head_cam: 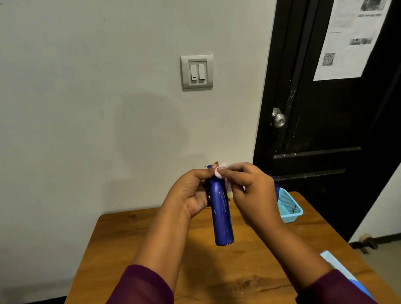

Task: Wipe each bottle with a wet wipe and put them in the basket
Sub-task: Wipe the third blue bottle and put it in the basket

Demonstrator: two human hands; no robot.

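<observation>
Well, nearest are two purple sleeves point(137, 294) reaching out over the wooden bench point(226, 279), and at the bench's near right edge lies a flat blue-and-white pack point(338, 265), likely the wipes, placed within easy reach.

Further out, both hands are raised above the bench with a blue bottle point(222, 221) between them. It hangs clear of the wood, upright with its base down. The left hand point(192, 194) is curled round the bottle's upper part, which I take to be for steadying it. The right hand point(253, 195) has its fingers drawn together and pinches a small pale wipe point(219, 170) against the very top of the bottle, by the cap. To my eye she is working on the cap end, and the pale streaks on the body suggest the rest wants a rub too. Holding it in the air lets her turn it and reach every side.

Something yellow point(230, 194) peeps out behind the bottle; I cannot tell what it is.

Beyond the right hand, on the far right of the bench, sits a light blue basket point(289, 205), well placed for that hand to drop the bottle in. Its contents are mostly hidden.

Behind are a wall switch point(197, 72) and a black door point(333, 120).
</observation>
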